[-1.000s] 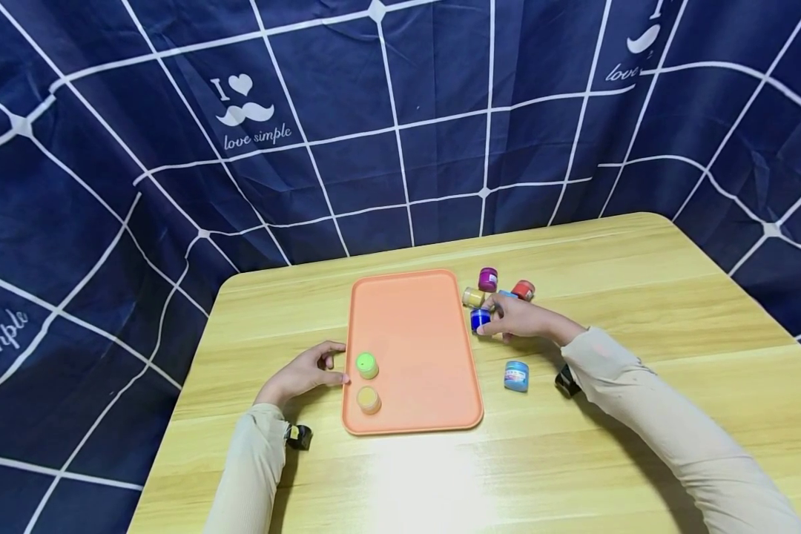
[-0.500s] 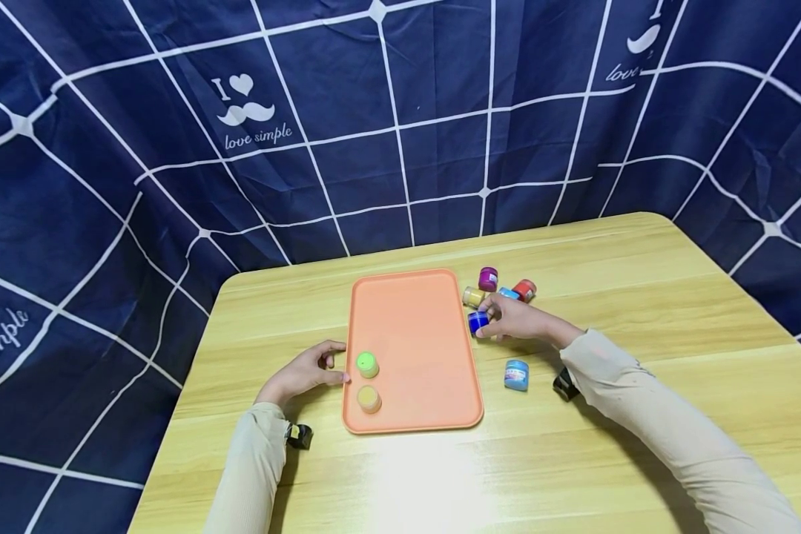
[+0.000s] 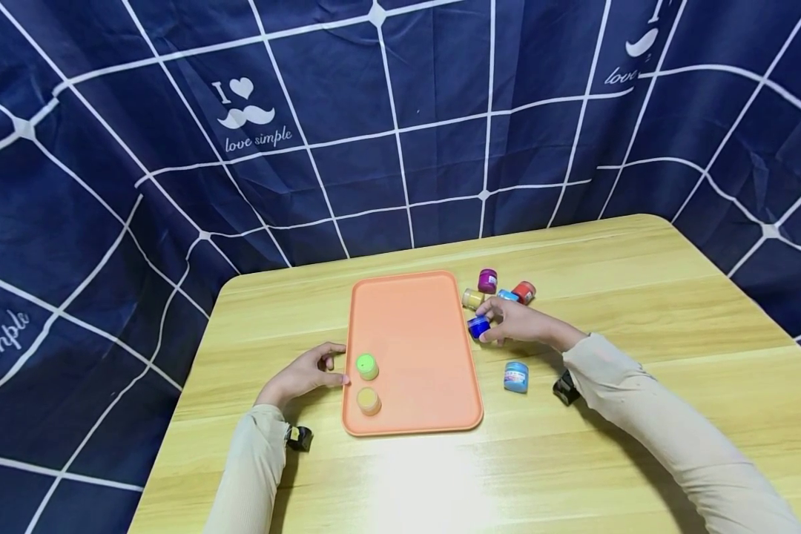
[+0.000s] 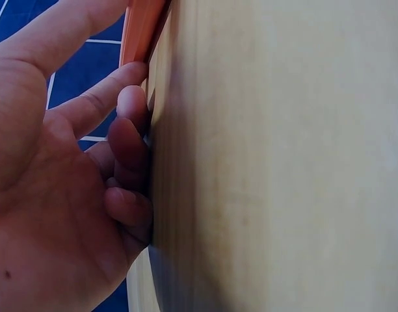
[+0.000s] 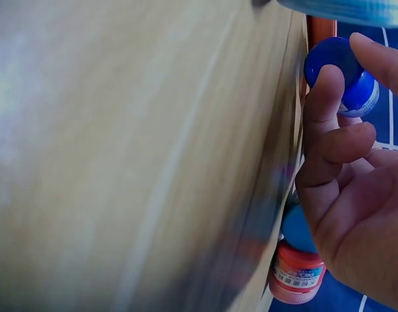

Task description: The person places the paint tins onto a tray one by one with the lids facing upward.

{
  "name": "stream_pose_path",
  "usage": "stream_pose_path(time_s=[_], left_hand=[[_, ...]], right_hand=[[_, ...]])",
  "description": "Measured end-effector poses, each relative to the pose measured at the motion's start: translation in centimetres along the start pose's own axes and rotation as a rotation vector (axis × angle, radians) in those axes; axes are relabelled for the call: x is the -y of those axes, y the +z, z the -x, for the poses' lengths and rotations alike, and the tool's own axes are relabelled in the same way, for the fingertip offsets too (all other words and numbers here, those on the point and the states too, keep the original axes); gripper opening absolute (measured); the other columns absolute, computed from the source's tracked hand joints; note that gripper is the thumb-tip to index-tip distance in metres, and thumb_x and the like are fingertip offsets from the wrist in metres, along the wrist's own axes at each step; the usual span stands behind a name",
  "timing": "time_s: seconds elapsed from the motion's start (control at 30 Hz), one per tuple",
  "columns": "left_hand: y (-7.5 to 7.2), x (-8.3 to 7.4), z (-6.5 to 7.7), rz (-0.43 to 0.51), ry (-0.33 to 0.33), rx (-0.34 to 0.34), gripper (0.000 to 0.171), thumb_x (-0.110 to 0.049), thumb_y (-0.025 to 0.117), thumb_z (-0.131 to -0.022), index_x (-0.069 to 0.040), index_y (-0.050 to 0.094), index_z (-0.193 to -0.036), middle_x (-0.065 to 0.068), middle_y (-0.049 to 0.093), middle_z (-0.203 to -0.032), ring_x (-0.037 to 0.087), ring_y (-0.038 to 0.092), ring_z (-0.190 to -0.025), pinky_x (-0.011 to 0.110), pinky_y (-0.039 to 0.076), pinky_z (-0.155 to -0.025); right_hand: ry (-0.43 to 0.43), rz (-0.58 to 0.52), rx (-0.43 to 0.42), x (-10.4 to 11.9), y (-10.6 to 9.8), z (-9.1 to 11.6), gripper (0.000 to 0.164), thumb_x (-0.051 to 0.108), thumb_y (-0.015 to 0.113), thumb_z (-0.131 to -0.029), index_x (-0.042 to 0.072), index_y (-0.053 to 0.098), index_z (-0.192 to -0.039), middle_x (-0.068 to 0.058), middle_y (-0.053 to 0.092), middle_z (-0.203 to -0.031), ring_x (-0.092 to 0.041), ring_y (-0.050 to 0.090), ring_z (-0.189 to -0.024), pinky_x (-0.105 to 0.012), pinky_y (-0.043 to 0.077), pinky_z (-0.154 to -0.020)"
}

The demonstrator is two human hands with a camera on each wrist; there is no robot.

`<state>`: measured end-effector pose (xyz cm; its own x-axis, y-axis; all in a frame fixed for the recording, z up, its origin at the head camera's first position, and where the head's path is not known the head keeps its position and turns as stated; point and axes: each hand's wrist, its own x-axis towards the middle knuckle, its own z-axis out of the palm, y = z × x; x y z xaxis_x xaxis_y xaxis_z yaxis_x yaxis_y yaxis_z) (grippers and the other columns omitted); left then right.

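Note:
My right hand (image 3: 517, 321) pinches a dark blue paint jar (image 3: 478, 327) between thumb and forefinger, beside the right rim of the orange tray (image 3: 417, 334). The right wrist view shows this blue jar (image 5: 332, 62) tilted, its lid facing the camera. At the tray's left rim rests my left hand (image 3: 303, 374); its thumb and forefinger touch the rim, and in the left wrist view the other fingers (image 4: 127, 146) are loosely bent with nothing in them. A green-topped jar (image 3: 367, 366) and a yellowish jar (image 3: 368, 401) stand in the tray's lower left.
Behind my right hand are a purple jar (image 3: 487, 280), a yellow jar (image 3: 472, 299), a light blue jar (image 3: 507, 295) and a red jar (image 3: 523, 291). Another light blue jar (image 3: 516, 377) lies nearer, right of the tray. A dark blue curtain (image 3: 434, 148) hangs behind the table.
My right hand has shifted slightly toward the front with the dark blue jar, which now sits more tilted by the tray's rim. The left hand and tray have stayed still.

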<state>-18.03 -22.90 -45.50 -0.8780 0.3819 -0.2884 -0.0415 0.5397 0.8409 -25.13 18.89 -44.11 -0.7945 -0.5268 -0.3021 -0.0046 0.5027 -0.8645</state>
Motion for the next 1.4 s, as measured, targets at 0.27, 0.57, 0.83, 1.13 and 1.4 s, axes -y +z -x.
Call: stream_pose_path(time_s=[0.27, 0.57, 0.83, 1.13, 1.4], left_hand=[[0.1, 0.0, 0.1, 0.003, -0.003, -0.002, 0.061, -0.017, 0.074, -0.085, 0.0, 0.047, -0.136, 0.006, 0.042, -0.09, 0.019, 0.039, -0.082, 0.028, 0.035, -0.073], [0.1, 0.0, 0.2, 0.009, -0.005, -0.005, 0.062, -0.017, 0.075, -0.084, 0.0, 0.047, -0.136, 0.006, 0.042, -0.091, 0.019, 0.039, -0.083, 0.026, 0.036, -0.072], [0.1, -0.1, 0.2, -0.004, -0.003, -0.009, 0.061, -0.018, 0.075, -0.084, -0.001, 0.048, -0.135, 0.006, 0.042, -0.09, 0.019, 0.039, -0.082, 0.027, 0.035, -0.073], [0.1, 0.0, 0.0, -0.006, -0.005, -0.009, 0.061, -0.018, 0.074, -0.085, 0.0, 0.047, -0.136, 0.006, 0.042, -0.091, 0.019, 0.039, -0.083, 0.029, 0.035, -0.074], [0.1, 0.0, 0.0, -0.017, -0.006, -0.011, 0.06, -0.018, 0.074, -0.084, -0.001, 0.048, -0.135, 0.007, 0.042, -0.091, 0.019, 0.039, -0.084, 0.029, 0.035, -0.075]], right_hand=[[-0.007, -0.001, 0.001, 0.0, -0.1, 0.1, 0.052, 0.01, 0.069, -0.087, -0.009, 0.041, -0.127, -0.023, 0.048, -0.113, -0.019, 0.057, -0.073, -0.032, 0.053, -0.065], [-0.048, 0.024, -0.013, 2.0, -0.1, -0.3, 0.053, 0.007, 0.069, -0.085, -0.005, 0.043, -0.129, -0.027, 0.045, -0.122, -0.025, 0.063, -0.072, -0.04, 0.056, -0.069], [-0.1, -0.016, 0.024, 3.6, 0.5, -0.5, 0.053, 0.003, 0.069, -0.082, -0.006, 0.043, -0.127, -0.027, 0.048, -0.124, -0.029, 0.066, -0.08, -0.044, 0.056, -0.074], [-0.111, 0.136, 0.04, 4.4, 1.6, -1.2, 0.059, 0.013, 0.071, -0.083, 0.002, 0.048, -0.136, -0.023, 0.046, -0.135, -0.03, 0.055, -0.109, -0.035, 0.051, -0.084], [-0.108, 0.188, 0.027, 5.3, 2.1, -1.6, 0.05, 0.018, 0.074, -0.081, 0.01, 0.058, -0.128, -0.016, 0.054, -0.126, -0.026, 0.05, -0.104, -0.03, 0.048, -0.076]])
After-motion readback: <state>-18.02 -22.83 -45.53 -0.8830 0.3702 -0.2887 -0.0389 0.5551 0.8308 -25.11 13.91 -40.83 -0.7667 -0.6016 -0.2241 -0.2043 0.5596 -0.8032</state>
